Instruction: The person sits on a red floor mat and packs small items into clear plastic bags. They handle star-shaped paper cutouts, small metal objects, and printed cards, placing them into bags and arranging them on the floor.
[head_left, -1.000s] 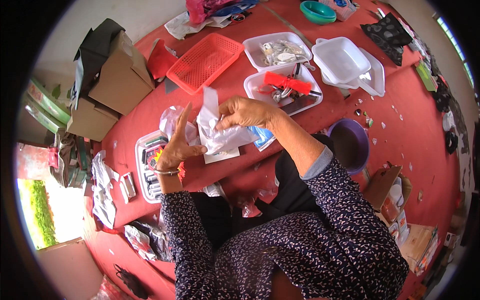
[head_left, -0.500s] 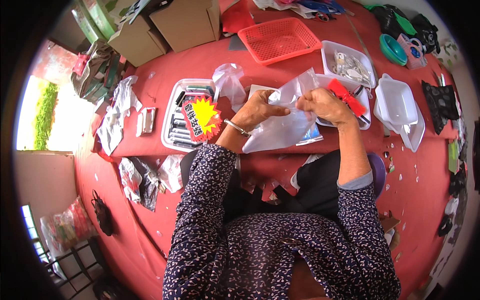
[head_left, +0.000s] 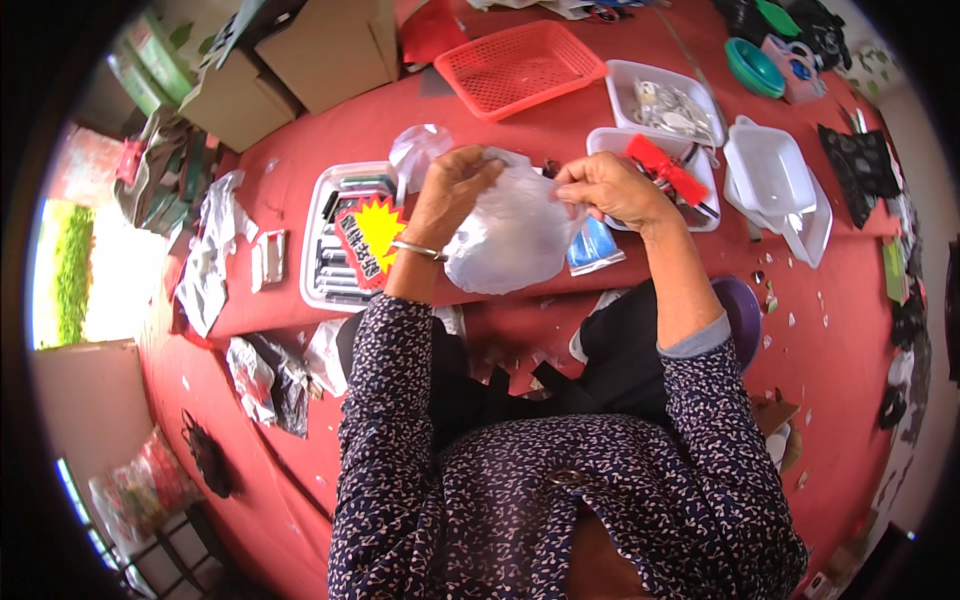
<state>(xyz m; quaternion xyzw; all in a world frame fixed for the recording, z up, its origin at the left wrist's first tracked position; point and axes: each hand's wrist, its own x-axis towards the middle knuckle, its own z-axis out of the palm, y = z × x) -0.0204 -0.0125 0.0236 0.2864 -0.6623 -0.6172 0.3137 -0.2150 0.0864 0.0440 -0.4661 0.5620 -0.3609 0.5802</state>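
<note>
A clear, frosted plastic bag hangs puffed out between my hands over the table's near edge. The fingers of my left hand are closed on its upper left edge. Its right edge is pinched by my right hand, with thumb and fingertips together. Beneath that hand lies a blue packet in clear wrap. Close to my left wrist stands a white tray of dark pens or similar sticks, with a red and yellow starburst sign over its right side.
A white bin with a red bow-like piece sits right of my right hand. Behind it are a white bin of pale cords and a red basket. White containers stand farther right. Crumpled plastic lies behind my left hand.
My hands have moved apart, the left one leftward. The bag, stretched flat and slanting before, now hangs wider and rounder between them. The whole view has shifted slightly.
</note>
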